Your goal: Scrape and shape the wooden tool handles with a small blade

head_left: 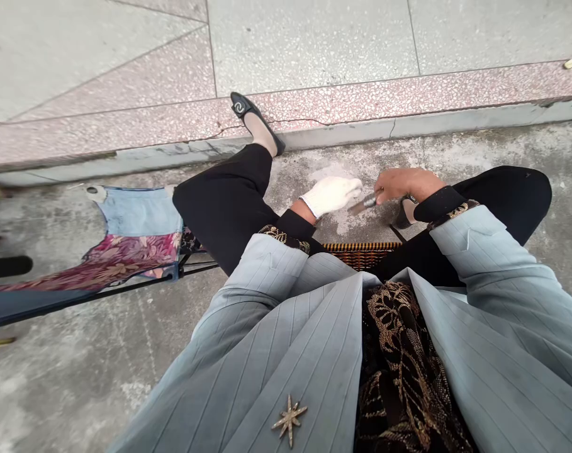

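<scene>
My left hand point(331, 196) wears a white knitted glove. Its fingers are curled together, and whatever they may hold is hidden. Bare, my right hand point(406, 184) is closed round a short tool point(367, 202) with a silvery ribbed handle and a flat, greyish end that looks blurred. That end points down and left, just below the gloved fingertips; I cannot tell whether they touch. Both hands are between my knees, above the concrete.
A woven wicker seat edge point(361, 255) shows beneath me. Left of my leg is a folding fabric chair point(141, 214). Ahead runs a raised kerb point(333, 134) with terrazzo paving; my black shoe point(257, 116) rests against it. Small scraps point(569, 63) lie at far right.
</scene>
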A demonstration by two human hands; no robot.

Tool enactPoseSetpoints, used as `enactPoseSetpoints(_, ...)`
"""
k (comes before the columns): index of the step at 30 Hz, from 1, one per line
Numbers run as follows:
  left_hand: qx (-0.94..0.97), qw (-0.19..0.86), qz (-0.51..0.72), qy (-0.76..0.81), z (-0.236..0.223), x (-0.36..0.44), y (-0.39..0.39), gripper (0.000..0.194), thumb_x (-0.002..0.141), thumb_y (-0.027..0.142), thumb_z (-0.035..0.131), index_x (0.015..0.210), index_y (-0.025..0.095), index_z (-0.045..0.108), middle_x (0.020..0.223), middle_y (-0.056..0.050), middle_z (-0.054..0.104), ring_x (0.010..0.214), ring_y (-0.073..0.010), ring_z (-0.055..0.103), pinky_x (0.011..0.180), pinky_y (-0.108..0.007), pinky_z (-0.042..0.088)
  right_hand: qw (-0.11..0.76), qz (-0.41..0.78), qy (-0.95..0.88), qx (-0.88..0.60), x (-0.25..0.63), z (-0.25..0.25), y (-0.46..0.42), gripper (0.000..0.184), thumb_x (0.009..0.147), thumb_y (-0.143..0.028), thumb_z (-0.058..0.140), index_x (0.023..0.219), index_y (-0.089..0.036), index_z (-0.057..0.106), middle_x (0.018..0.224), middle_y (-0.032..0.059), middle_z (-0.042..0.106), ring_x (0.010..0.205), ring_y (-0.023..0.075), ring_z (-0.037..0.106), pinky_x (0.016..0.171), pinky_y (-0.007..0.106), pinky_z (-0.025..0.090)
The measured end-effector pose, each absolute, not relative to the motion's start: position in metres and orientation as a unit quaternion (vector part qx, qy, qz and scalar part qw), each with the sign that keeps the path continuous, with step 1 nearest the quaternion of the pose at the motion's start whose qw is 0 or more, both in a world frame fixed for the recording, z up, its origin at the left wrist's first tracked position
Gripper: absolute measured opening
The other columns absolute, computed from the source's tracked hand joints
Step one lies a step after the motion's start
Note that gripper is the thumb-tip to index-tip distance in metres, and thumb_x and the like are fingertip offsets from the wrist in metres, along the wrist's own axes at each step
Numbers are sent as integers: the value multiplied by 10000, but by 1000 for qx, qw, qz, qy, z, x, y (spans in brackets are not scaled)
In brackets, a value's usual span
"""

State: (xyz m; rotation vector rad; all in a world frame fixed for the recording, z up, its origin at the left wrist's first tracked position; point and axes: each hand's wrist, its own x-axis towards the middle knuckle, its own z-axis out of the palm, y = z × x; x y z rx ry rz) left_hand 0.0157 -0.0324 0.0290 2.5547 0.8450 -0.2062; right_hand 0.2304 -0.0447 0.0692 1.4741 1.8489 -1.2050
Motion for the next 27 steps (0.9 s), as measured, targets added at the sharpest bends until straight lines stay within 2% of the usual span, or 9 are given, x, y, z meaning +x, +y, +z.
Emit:
enactPoseSetpoints(2,923,240,-42,297,32,15,-28,348,1067,298,452,1216,166,737,1059,-71,788,913,-197,709,809,-268,492,242,-543,656,466,239,80,-46,80,917,-197,722,933,-144,781,663,8,627,625,132,537,652,313,417)
enactPoseSetpoints(4,918,260,-13,301,35,15,-25,407,1067,266,391,1098,118,769,964,-56,780,838,-164,672,760,-225,505,189,-619,639,416,248,93,-45,179,938,-253,696,1082,-182,776,772,-19,672,645,101,551,659,268,448)
enactPoseSetpoints(6,909,268,8,318,36,16,-23,505,1069,262,294,987,110,769,902,-57,761,805,-158,640,708,-210,515,-6,-683,600,417,255,104,-44,254,885,-385,768,1029,-177,751,762,-20,651,629,101,532,628,258,448)
enactPoseSetpoints(8,902,272,16,335,36,16,-23,500,1072,269,292,1025,93,758,936,-74,760,844,-168,649,743,-229,525,-165,-647,560,490,257,110,-42,337,849,-509,802,914,-193,708,745,-6,636,640,116,529,631,270,457)
enactPoseSetpoints(11,891,301,4,339,33,16,-25,362,1066,285,408,1153,113,714,1049,-91,761,951,-192,681,874,-281,506,-249,-559,527,590,253,105,-39,390,877,-578,762,828,-208,652,724,28,625,655,154,544,631,306,465)
enactPoseSetpoints(16,885,340,-43,316,28,17,-31,376,1075,332,371,1189,160,686,1019,-68,752,954,-195,689,863,-286,478,-166,-468,558,665,246,84,-35,292,939,-469,694,836,-196,676,716,52,621,675,188,575,656,343,468)
enactPoseSetpoints(22,912,253,-61,317,29,16,-33,408,1084,365,376,1261,170,688,1138,-104,758,1020,-233,702,873,-317,468,111,-317,654,678,240,71,-32,206,890,-364,746,899,-159,767,858,125,696,829,259,646,714,375,441)
enactPoseSetpoints(24,914,239,-66,321,29,14,-32,396,1081,364,383,1234,183,701,1107,-96,765,982,-234,706,844,-320,466,171,-346,667,637,239,69,-33,188,872,-363,774,848,-177,779,828,112,701,822,253,650,721,369,439)
enactPoseSetpoints(27,915,246,-56,316,26,12,-29,379,1072,356,395,1230,199,701,1096,-80,768,980,-230,704,834,-314,468,211,-489,650,542,242,71,-38,231,783,-410,862,773,-196,775,686,42,668,683,193,611,680,335,437)
